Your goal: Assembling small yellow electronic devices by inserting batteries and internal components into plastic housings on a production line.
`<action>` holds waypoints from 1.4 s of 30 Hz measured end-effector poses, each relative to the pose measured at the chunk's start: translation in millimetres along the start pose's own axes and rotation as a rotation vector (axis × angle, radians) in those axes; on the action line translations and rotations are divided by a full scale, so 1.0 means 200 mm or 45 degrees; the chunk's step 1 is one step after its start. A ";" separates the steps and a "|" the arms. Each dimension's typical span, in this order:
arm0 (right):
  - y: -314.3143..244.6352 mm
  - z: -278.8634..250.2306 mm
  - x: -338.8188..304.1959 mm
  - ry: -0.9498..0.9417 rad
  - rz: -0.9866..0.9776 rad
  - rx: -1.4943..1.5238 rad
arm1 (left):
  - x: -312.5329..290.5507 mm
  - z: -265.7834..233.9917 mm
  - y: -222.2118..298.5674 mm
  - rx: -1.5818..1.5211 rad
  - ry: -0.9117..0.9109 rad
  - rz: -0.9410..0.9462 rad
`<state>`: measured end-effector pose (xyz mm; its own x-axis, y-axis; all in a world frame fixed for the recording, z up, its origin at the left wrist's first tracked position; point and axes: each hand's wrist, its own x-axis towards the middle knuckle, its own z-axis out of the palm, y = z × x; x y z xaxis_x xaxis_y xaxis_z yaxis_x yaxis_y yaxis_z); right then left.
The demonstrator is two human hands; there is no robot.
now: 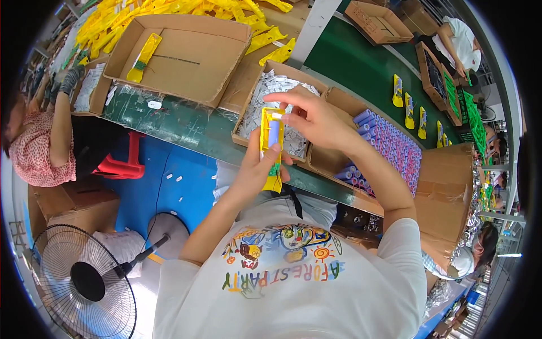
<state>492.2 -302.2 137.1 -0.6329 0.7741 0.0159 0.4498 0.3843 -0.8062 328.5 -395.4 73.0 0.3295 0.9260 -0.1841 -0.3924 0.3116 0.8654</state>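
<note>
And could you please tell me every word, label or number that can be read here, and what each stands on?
White shirt: a row of multicoloured capital letters beside cartoon drawings, legible, but I won't copy the wording.
Open cardboard box at top right: dark printed marks, too small to read.
Yellow casing in the left hand, and purple cylinder inside it: no lettering I can make out.

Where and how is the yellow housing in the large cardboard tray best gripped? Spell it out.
Grip the yellow housing by its two long edges, around mid-length, coming from above. It lies alone in the open-topped cardboard tray, long and narrow, so thumb and fingers should span it easily. The green part near its rounded end is probably best left unpressed.
</note>
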 end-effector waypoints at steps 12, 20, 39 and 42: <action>0.08 -0.14 -0.07 0.059 0.327 0.386 | 0.14 0.10 0.04 -0.114 -0.331 -0.117; 0.89 -1.09 -0.15 1.055 0.150 -0.655 | 0.79 -1.05 0.74 1.618 1.068 0.830; 0.20 -0.35 -0.23 0.479 -0.655 -0.671 | 0.35 0.23 0.18 -0.527 -0.083 -0.214; 0.19 -0.20 -0.36 0.239 -0.840 -0.758 | 0.30 0.26 0.13 -0.647 0.033 -0.132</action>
<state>579.5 -322.9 127.7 -0.7880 0.3536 0.5040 0.3164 0.9348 -0.1611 382.5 -342.1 109.0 0.3697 0.8879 -0.2739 -0.7286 0.4599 0.5075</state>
